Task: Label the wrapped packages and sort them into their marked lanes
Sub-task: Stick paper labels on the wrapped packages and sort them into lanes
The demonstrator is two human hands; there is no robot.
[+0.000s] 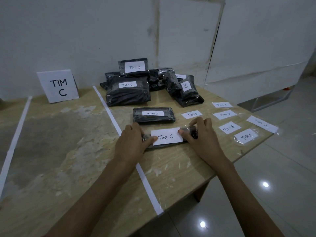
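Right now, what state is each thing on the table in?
Near package: lying flat, unsorted.
Label: Tim C, on near package.
Left hand: holds its left end, thumb on label.
Right hand: holds its right end, thumb on label.
Second package: labelled Tim C, flat, unsorted.
Pile: stacked at back, partly labelled.
Loose labels: six, flat at right.
Sign: upright.

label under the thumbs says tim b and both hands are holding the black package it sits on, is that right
No. The label reads TIM C, not TIM B; the head view shows the writing clearly. The rest stands: the left hand and the right hand both hold the black package it sits on, thumbs on the label.
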